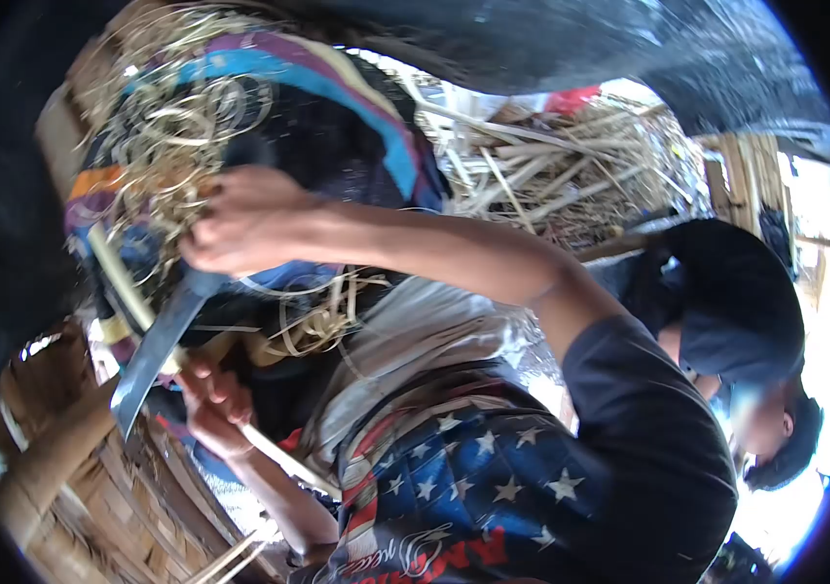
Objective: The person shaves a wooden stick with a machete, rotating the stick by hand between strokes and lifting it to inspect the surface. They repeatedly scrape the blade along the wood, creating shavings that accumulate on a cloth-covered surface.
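My right hand [249, 222] is closed round the handle of a large knife [157, 355], its broad blade pointing down and left. The blade crosses over a pale, thin strip, seemingly bamboo [283, 459], which runs diagonally from the upper left down through my left hand. My left hand [215, 404] grips this strip just right of the blade, fingers wrapped round it. Curled pale shavings [186, 136] lie in a heap on the dark striped cloth [342, 146] over my lap, beside and beyond my right hand. Motion blurs the right hand slightly.
A pile of split strips and shavings [571, 170] lies behind, at the upper middle. A person in a dark cap [741, 302] is close by at the right. A thick pole [55, 462] and woven wall matting [132, 506] stand at lower left. Dark sheeting [571, 44] hangs above.
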Demonstrator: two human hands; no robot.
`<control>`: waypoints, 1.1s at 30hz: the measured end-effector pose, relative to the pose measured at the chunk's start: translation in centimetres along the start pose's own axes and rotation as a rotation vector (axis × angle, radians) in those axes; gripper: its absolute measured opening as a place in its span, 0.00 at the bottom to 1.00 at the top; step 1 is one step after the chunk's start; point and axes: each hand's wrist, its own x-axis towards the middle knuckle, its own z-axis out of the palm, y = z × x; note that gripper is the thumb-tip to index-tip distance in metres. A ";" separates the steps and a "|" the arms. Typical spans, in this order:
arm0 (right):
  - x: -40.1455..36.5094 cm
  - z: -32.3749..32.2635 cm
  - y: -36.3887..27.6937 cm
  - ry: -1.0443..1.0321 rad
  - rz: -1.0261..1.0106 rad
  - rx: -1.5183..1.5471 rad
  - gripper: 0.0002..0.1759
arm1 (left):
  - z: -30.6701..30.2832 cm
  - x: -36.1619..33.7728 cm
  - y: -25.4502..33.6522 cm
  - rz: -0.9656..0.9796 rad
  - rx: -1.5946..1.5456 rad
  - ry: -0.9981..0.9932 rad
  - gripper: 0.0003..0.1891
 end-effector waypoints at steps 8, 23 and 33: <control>0.7 0.8 -0.3 -0.067 0.080 0.127 0.04 | 1.6 0.5 -0.5 0.028 0.120 -0.004 0.18; -4.2 -0.3 -1.2 0.243 0.304 0.253 0.19 | 5.2 0.2 0.7 0.007 0.269 0.179 0.25; -3.9 -2.1 -3.3 0.230 0.219 0.189 0.17 | 4.8 -0.4 0.5 -0.028 -0.038 -0.060 0.20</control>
